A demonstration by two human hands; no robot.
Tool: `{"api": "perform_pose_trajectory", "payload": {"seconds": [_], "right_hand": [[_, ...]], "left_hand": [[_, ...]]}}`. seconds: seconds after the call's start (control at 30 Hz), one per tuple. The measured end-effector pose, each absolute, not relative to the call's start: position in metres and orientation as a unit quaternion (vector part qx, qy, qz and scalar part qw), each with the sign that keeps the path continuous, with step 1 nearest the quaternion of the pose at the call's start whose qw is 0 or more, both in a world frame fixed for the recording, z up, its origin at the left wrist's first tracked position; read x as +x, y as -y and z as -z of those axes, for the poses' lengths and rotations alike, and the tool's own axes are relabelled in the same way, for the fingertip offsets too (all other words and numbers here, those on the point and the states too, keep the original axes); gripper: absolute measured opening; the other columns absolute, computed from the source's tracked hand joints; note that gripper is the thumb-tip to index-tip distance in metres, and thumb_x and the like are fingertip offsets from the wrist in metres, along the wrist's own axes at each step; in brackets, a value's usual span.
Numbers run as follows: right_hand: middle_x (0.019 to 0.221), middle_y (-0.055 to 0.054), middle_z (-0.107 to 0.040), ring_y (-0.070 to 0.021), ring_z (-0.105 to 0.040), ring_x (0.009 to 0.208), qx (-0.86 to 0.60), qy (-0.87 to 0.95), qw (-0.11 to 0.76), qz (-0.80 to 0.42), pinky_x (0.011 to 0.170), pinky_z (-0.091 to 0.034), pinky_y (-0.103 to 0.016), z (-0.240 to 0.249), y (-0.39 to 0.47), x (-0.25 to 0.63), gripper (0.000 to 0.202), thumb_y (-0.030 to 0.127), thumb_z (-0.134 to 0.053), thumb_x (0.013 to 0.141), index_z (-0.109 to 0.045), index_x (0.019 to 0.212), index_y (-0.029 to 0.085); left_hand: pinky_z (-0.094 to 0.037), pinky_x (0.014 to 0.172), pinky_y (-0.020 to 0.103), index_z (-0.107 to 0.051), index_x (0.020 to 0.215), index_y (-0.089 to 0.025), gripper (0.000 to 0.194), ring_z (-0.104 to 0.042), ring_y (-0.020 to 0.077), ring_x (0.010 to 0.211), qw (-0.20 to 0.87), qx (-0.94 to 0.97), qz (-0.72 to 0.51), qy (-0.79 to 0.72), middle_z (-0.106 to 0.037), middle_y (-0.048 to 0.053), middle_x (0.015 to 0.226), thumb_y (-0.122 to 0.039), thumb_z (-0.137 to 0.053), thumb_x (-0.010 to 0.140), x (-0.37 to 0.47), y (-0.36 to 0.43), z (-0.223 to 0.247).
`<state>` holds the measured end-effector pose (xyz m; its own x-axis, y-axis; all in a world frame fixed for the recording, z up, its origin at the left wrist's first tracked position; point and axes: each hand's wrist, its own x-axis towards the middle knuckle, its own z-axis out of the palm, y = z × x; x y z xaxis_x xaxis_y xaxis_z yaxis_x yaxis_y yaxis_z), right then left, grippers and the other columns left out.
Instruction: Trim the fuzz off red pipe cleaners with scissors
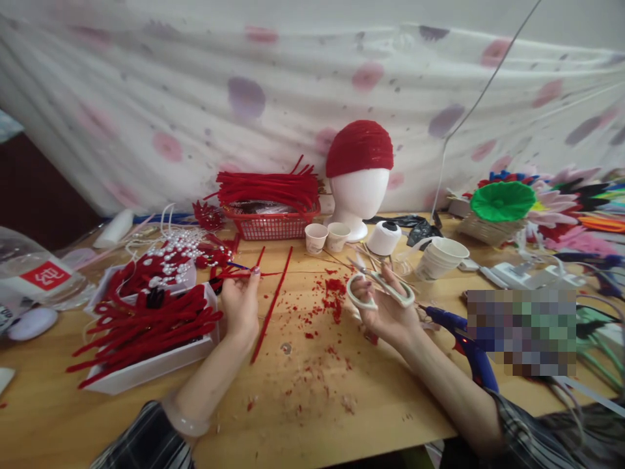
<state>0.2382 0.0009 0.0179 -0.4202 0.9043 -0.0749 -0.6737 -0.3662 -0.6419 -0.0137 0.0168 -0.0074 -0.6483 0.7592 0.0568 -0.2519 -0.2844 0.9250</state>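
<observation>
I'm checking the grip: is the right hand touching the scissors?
Touching. The head view shows it plainly: the right hand grips the scissors by their handles.

Glue gun point(469, 354) and scraps point(336, 294) show a craft workshop.

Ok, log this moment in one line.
left hand: holds thin red strip | right hand: holds scissors | table: red clippings scattered between the hands

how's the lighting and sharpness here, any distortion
Head view: light fairly even, shadows faint on the pale wooden table; head view: edges seem stretched, as on the clear plastic bottle with a red label; head view: blades of the white-handled metal scissors look soft; head view: a pixelated block hides a patch at right.
</observation>
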Motion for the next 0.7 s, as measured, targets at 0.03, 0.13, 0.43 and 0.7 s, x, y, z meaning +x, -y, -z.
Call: {"api": "perform_pose_trajectory", "payload": {"seconds": [0.03,0.13,0.43,0.7], "right_hand": [[0.068,0.001,-0.05,-0.0099,-0.05,0.058,-0.262,0.366,0.496,-0.742,0.05,-0.047,-0.021,-0.019,0.0,0.238,0.038,0.055,-0.039,0.09,-0.053,0.086,0.02],[0.061,0.002,-0.046,-0.0113,-0.042,0.051,-0.375,0.588,0.462,-0.549,0.043,-0.037,-0.025,-0.02,0.004,0.24,0.046,0.066,-0.046,0.08,-0.053,0.077,0.021],[0.063,0.004,-0.045,-0.0095,-0.037,0.055,-0.402,0.825,0.382,-0.104,0.053,-0.027,-0.024,-0.01,0.021,0.23,0.024,0.031,-0.066,0.074,-0.045,0.071,0.021],[0.078,-0.004,-0.057,-0.0176,-0.051,0.069,-0.403,0.845,0.343,0.079,0.06,-0.037,-0.028,-0.024,0.012,0.242,0.013,0.027,-0.06,0.076,-0.049,0.081,0.021]], "left_hand": [[-0.046,0.071,0.028,-0.057,0.07,-0.017,0.024,-0.06,0.0128,0.066,0.346,0.268,-0.756,-0.487,-0.062,-0.001,0.069,-0.023,-0.077,0.058,-0.012,-0.016,0.005],[-0.048,0.068,0.028,-0.059,0.067,-0.015,0.026,-0.06,0.0128,0.062,0.406,0.29,-0.735,-0.459,-0.063,-0.001,0.064,-0.022,-0.08,0.053,-0.005,-0.011,-0.003],[-0.05,0.072,0.025,-0.064,0.069,-0.014,0.024,-0.064,0.0106,0.063,0.493,0.264,-0.734,-0.386,-0.069,-0.001,0.064,-0.024,-0.082,0.057,0.004,-0.001,-0.012],[-0.04,0.051,0.02,-0.058,0.058,-0.016,0.026,-0.046,0.0053,0.042,0.553,0.341,-0.659,-0.379,-0.051,-0.007,0.043,-0.028,-0.082,0.058,0.004,0.005,-0.014]]}}
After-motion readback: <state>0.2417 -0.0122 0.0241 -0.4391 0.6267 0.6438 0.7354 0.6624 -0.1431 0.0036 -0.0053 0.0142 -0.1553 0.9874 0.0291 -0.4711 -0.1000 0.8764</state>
